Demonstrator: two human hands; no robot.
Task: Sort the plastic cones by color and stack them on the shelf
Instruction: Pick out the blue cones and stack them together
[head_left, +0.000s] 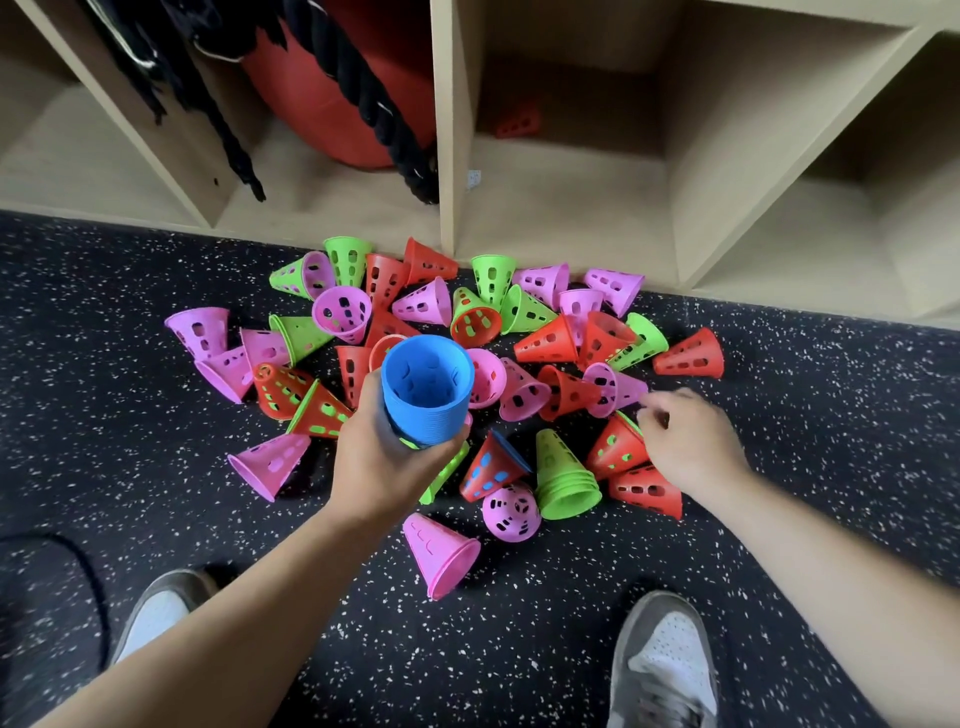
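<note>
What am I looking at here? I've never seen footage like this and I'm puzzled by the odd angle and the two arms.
No machine here: a person wears a camera on the head, looking down at their own arms and grey shoes. The left hand grips a nested stack of blue plastic cones. The right hand hovers empty over a pile of loose pink, red and green perforated plastic cones on the speckled black floor. Beyond stands a beige wooden cubby shelf.
</note>
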